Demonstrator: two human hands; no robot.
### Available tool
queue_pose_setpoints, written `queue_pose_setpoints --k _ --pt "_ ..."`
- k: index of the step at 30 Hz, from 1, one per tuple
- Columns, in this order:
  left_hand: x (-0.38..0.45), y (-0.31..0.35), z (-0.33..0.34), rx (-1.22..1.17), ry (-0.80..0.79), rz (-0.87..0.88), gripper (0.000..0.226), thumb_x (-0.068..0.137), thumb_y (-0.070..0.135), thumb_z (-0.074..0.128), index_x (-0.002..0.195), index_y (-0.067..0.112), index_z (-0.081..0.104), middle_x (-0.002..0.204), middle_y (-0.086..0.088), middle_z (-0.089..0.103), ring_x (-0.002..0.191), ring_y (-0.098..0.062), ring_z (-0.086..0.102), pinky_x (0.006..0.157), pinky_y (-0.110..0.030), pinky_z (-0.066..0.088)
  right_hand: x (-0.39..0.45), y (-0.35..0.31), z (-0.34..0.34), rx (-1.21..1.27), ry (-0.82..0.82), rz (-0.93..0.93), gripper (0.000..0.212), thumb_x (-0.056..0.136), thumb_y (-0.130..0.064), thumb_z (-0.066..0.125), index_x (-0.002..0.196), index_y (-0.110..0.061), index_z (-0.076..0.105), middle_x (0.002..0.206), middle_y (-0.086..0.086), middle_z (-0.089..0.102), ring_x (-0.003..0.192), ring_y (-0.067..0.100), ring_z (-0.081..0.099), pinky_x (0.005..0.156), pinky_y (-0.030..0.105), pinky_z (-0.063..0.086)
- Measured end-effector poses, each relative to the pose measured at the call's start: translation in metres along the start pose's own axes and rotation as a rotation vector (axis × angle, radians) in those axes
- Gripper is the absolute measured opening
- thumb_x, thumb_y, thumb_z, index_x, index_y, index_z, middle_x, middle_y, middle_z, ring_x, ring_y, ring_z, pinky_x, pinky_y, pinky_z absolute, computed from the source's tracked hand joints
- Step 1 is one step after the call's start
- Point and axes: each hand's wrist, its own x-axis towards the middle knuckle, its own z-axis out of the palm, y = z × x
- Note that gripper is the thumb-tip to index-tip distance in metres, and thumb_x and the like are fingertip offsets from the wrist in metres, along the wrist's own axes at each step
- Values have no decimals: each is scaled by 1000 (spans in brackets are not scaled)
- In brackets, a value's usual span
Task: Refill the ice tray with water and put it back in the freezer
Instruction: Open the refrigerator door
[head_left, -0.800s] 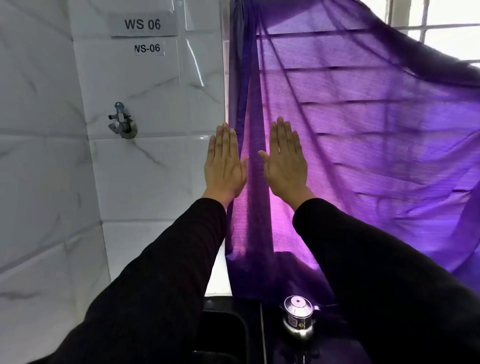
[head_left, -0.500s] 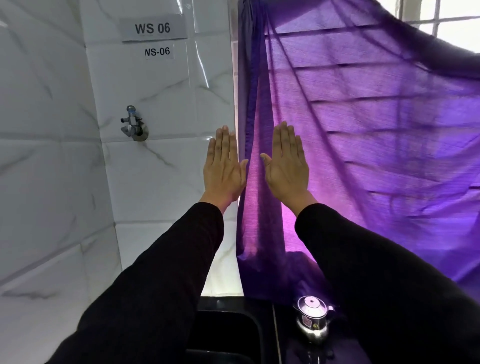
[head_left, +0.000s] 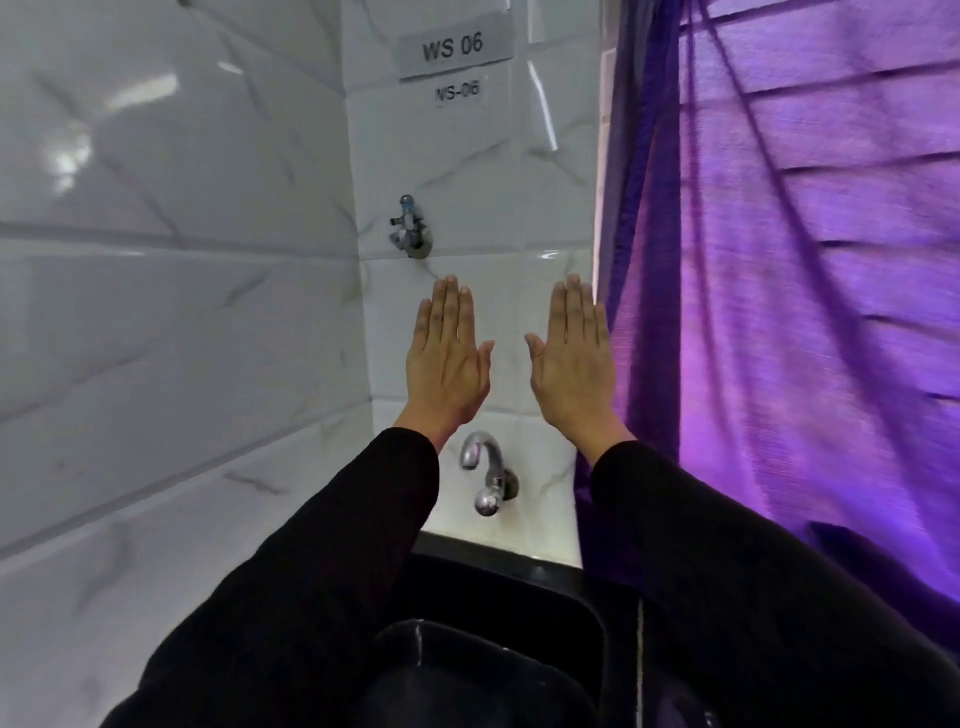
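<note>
Reaching forward side by side, the left hand (head_left: 448, 358) and the right hand (head_left: 571, 358) were raised with backs toward the camera, fingers straight and together, each grip empty and holding nothing. Both arms wore black sleeves (head_left: 332, 561). The hands were apart, in front of the white marble-patterned tiled wall (head_left: 182, 312). A chrome tap (head_left: 485, 475) projected from the wall below and between the wrists, above a black sink (head_left: 498, 644). A small wall valve (head_left: 410, 228) sat higher, just above the left fingertips. Two labels, "WS 06" (head_left: 453, 48) and "WS-06" (head_left: 457, 91), were fixed near the top. A purple curtain (head_left: 779, 312) hung at right. The ice tray was not visible.
</note>
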Motion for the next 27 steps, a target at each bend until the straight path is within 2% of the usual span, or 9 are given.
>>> queue_pose_setpoints --k 6,9,12,14,17,24,27 --pt "-59 -38 -21 115 -57 -108 67 96 40 10 149 -2 4 158 -20 0 148 -28 -2 120 -39 -5 -34 -55 12 187 -63 -77 65 99 -39 16 149 2 17 158 18 15 147 28 12 120 40 11" --pt "-96 -58 -39 185 -80 -188 67 96 40 13 148 -3 12 158 -20 8 147 -28 5 120 -40 1 -58 -88 13 318 -97 -111 64 99 -39 15 150 0 14 159 17 12 148 26 9 121 38 6" --pt "-141 -77 -62 271 -153 -254 68 95 41 9 149 -1 10 158 -19 6 147 -27 1 120 -39 -3 -87 -127 8 438 -129 -153 63 99 -37 17 150 0 13 159 17 12 148 26 8 120 36 1" --pt "-172 -88 -78 332 -165 -302 67 96 39 13 148 -2 15 157 -20 12 147 -28 6 120 -39 -1 -107 -153 2 515 -149 -183 63 99 -36 19 149 1 16 158 18 15 147 26 12 119 36 1" --pt "-220 -101 -105 417 -174 -381 65 96 37 19 146 -5 21 156 -22 18 146 -30 13 118 -39 2 -139 -191 -11 638 -174 -217 62 99 -36 20 149 1 19 157 18 18 147 26 13 119 35 -1" --pt "-327 -106 -181 561 -137 -629 65 96 35 26 147 -5 19 156 -22 16 146 -28 7 119 -38 -1 -222 -271 -67 969 -260 -297 60 100 -33 29 148 2 20 156 19 20 146 28 15 120 38 8" --pt "-374 -101 -214 638 -137 -721 65 97 36 24 148 -4 17 157 -21 14 146 -29 6 119 -39 1 -258 -301 -94 1091 -309 -338 59 101 -33 31 148 1 20 157 18 18 147 27 12 120 37 6"
